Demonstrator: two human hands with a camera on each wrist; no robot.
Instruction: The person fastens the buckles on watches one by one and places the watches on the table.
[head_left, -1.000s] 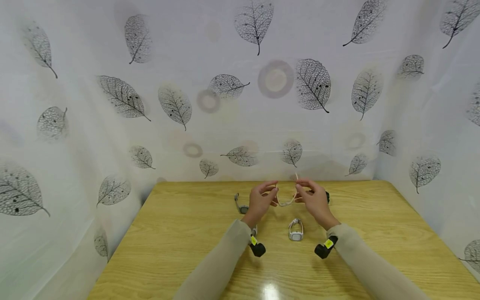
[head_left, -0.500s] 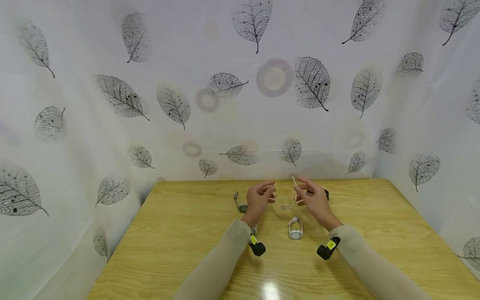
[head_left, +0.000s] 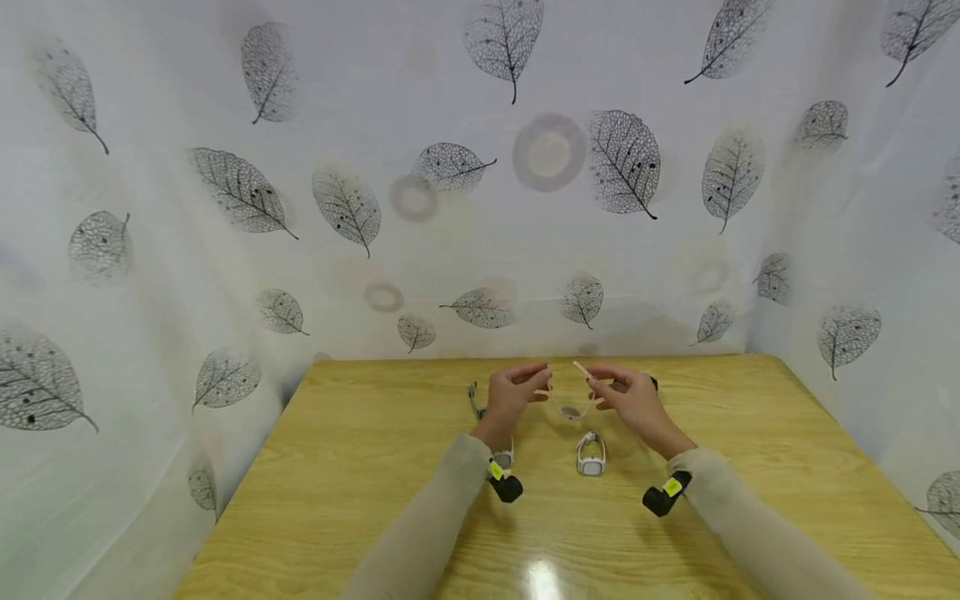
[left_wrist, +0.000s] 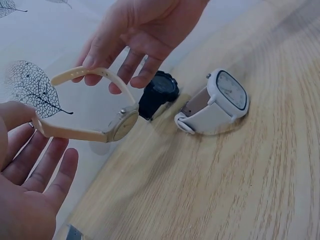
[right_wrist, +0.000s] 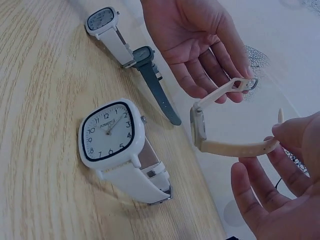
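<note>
A cream-strapped wristwatch (head_left: pixel 572 412) is held in the air above the far half of the table, unbuckled, its case (left_wrist: pixel 125 126) hanging lowest between the two strap halves. My left hand (head_left: pixel 512 402) pinches the buckle end between thumb and fingertips. The holed strap end is pinched by my right hand (head_left: pixel 636 408), and its tip pokes up past the thumb. In the right wrist view the metal buckle (right_wrist: pixel 252 84) shows beside the left fingertips. Below the hands, a white square-faced watch (head_left: pixel 592 467) stands buckled on the table.
A second white watch (right_wrist: pixel 101 20) and a grey-green watch (right_wrist: pixel 156 82) lie on the left, partly behind my left arm in the head view. A black watch (left_wrist: pixel 161 89) sits behind my right hand. A leaf-printed curtain (head_left: pixel 480 250) borders the wooden table (head_left: pixel 360 483).
Both hands have drifted slightly apart. The free strap tip at the right hand has tipped over to the left, and the hanging case has turned so its face shows more.
</note>
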